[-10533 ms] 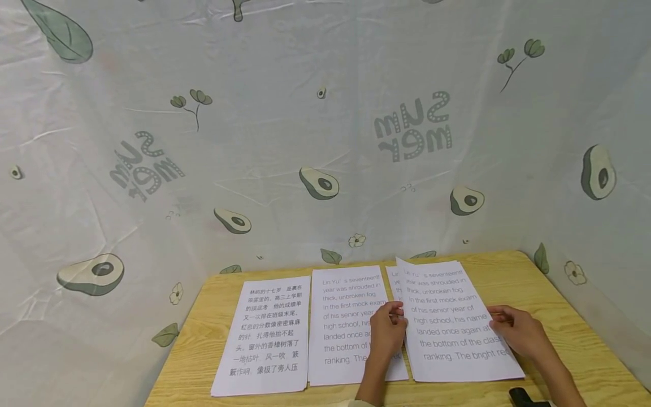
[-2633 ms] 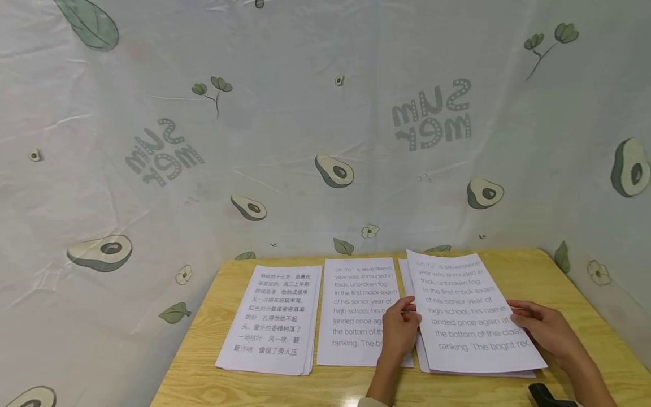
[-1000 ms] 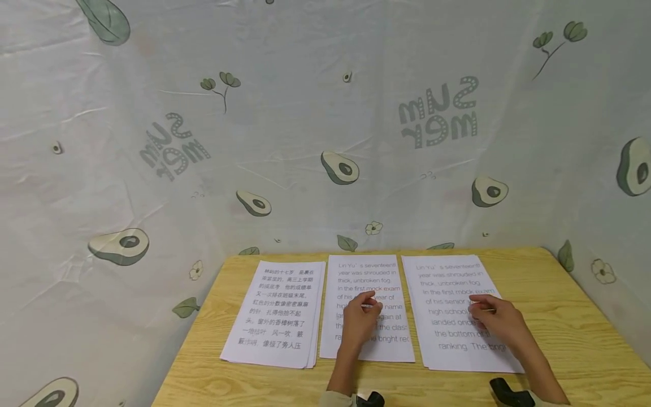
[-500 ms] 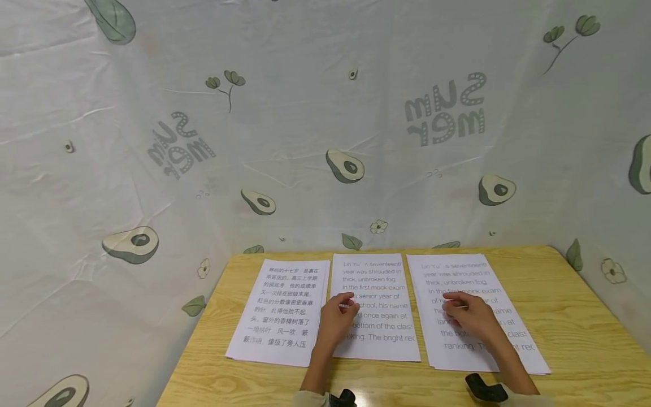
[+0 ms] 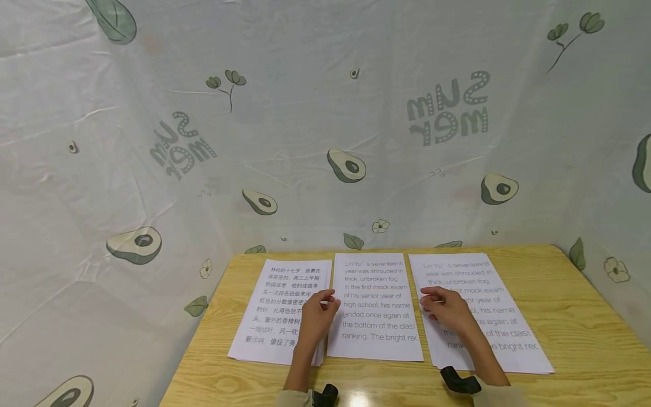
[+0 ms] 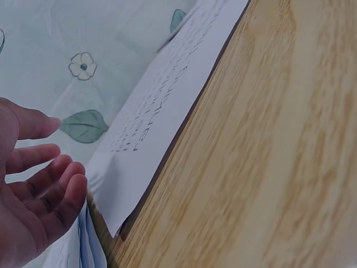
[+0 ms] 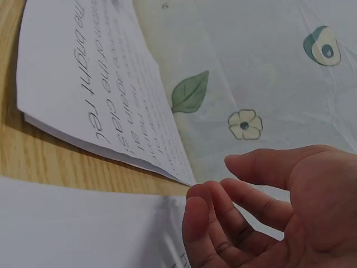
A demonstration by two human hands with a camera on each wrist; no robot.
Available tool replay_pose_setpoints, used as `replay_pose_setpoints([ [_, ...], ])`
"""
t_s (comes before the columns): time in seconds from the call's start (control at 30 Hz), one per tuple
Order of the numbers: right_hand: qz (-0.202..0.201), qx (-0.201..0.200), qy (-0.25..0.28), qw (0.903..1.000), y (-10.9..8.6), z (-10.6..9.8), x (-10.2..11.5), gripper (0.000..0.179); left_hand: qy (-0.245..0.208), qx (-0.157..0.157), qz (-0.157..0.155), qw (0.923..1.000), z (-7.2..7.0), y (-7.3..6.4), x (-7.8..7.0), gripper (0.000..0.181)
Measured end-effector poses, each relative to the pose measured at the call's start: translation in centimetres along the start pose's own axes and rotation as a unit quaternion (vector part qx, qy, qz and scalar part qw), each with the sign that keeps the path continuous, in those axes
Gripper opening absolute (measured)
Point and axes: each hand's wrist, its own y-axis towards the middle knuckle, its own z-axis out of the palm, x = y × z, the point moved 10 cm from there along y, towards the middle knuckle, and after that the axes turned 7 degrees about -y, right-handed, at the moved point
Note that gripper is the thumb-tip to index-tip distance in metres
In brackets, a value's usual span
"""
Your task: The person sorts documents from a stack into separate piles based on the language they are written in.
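Three stacks of printed paper lie side by side. The left stack (image 5: 277, 282) carries Chinese text; the middle stack (image 5: 373, 350) and the right stack (image 5: 508, 356) carry English text. Over the right edge of the left stack, my left hand (image 5: 316, 319) hovers with loosely bent fingers and nothing in them. My right hand (image 5: 452, 311) is over the left part of the right stack, also holding nothing. In the left wrist view, relaxed fingers (image 6: 70, 204) stand apart from the paper. The right wrist view shows similarly relaxed fingers (image 7: 223, 206) above paper.
The stacks lie on a wood-grain table (image 5: 574, 316). Behind it hangs a pale curtain (image 5: 295, 113) printed with avocados and leaves. Black wrist devices sit at the left cuff (image 5: 325, 395) and the right cuff (image 5: 460, 381).
The sheet earlier held lifted over the right stack now lies on it. Both hands have let go and moved left, the left one from the middle stack to the left stack's edge.
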Motion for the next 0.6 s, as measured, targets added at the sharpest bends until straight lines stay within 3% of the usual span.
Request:
replay_pose_setpoints([
  [0.37, -0.001, 0.001, -0.023, 0.9997, -0.39, 0.39, -0.53, 0.042, 0.028, -0.002, -0.005, 0.9996, -0.19, 0.51, 0.72, 0.038],
  [0.6, -0.022, 0.001, -0.035, 0.9991, -0.51, 0.45, -0.11, 0.041, 0.036, 0.003, -0.008, 0.9993, -0.17, 0.26, 1.07, 0.039],
])
